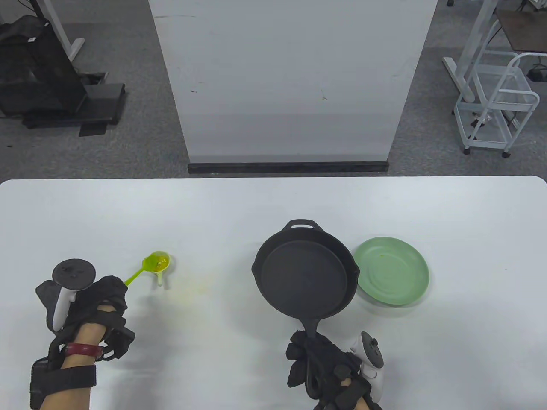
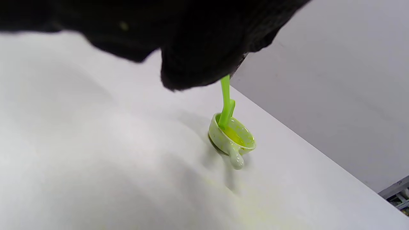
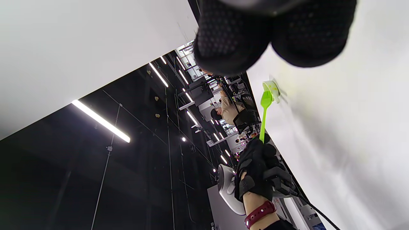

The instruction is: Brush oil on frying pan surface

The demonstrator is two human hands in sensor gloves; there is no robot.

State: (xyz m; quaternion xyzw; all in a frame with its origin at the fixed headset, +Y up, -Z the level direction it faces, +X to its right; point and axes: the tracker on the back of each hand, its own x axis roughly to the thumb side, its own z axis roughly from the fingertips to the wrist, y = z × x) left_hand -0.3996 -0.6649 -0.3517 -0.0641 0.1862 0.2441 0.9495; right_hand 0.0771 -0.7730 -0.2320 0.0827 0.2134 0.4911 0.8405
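Note:
A black cast-iron frying pan point(image 1: 305, 276) is at the table's middle right, its handle pointing toward me and its body tilted up. My right hand point(image 1: 327, 367) grips that handle. My left hand point(image 1: 104, 299) holds the handle of a bright green brush point(image 1: 139, 273), whose head dips into a small white cup of yellow oil point(image 1: 160, 262). The left wrist view shows the brush point(image 2: 227, 103) standing in the oil cup point(image 2: 231, 139). The right wrist view shows the brush point(image 3: 264, 111), the cup point(image 3: 271, 89) and my left hand point(image 3: 255, 169) from the side.
A pale green plate point(image 1: 393, 271) lies just right of the pan, partly under its rim. A faint yellow oil smear point(image 1: 192, 290) marks the white table point(image 1: 273, 205) right of the cup. A white panel stands behind the table's far edge.

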